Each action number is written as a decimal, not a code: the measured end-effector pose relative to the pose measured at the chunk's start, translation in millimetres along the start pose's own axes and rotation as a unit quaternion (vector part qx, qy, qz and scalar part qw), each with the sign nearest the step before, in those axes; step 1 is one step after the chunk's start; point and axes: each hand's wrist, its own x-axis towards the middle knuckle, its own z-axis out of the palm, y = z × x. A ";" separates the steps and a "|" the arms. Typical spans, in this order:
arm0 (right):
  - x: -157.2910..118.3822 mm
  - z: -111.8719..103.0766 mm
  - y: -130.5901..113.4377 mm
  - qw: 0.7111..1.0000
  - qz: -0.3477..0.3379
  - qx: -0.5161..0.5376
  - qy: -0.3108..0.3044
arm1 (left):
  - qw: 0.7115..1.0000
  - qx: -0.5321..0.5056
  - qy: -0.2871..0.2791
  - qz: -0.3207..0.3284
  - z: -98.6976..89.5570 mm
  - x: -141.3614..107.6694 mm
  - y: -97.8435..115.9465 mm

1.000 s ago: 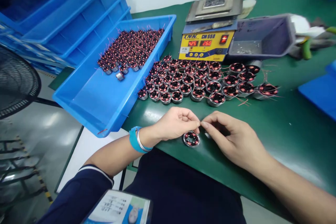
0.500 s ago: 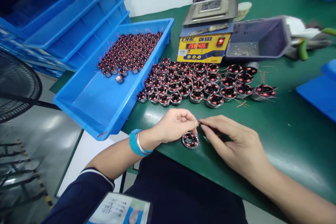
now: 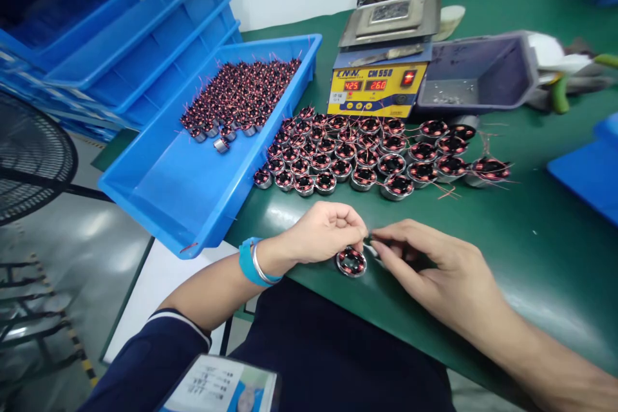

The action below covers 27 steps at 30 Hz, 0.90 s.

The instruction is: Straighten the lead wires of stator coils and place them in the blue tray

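We have one wound ring (image 3: 351, 270) lying flat on the green counter (image 3: 531, 270), just below the fingertips of our left hand (image 3: 328, 232), which are drawn together at its far edge; we cannot tell whether they pinch a wire. Our right hand (image 3: 429, 264) is beside it, thumb and forefinger almost meeting near a small pale item (image 3: 375, 251) that we cannot make out, nor can we tell whether we grip it. We judge this ring to be partway through handling, with both hands working at its edge. Behind it, more than thirty wound pieces (image 3: 340, 169) stand close together; they overlap too much for an exact count, and we cannot tell which are finished. The blue tray (image 3: 178, 167) holds a pile (image 3: 241, 96) far too dense to count, with one tilted piece (image 3: 221, 145) at its near edge. We count one yellow-fronted unit (image 3: 376, 95), one knife (image 3: 391, 53) lying on top of it and one grey-purple bin (image 3: 477, 71) beside it.
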 end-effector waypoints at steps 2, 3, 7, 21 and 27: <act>1.1 -4.2 2.5 0.997 -0.054 -0.047 0.007 | 1.000 0.005 -0.005 0.001 -0.2 -0.2 0.6; 2.1 -6.8 4.7 0.993 -0.090 -0.079 0.007 | 1.000 0.009 -0.007 0.002 -0.4 -0.3 0.8; 7.2 -14.7 13.1 0.968 -0.194 -0.153 -0.036 | 1.000 0.018 -0.015 0.001 -1.3 0.2 0.7; 6.6 -19.2 13.9 0.982 -0.158 -0.091 -0.054 | 0.996 0.028 -0.083 0.016 -5.6 1.7 -4.5; 6.3 -13.0 9.3 0.978 0.059 0.101 -0.170 | 0.995 0.035 -0.088 0.019 -6.4 2.7 -5.0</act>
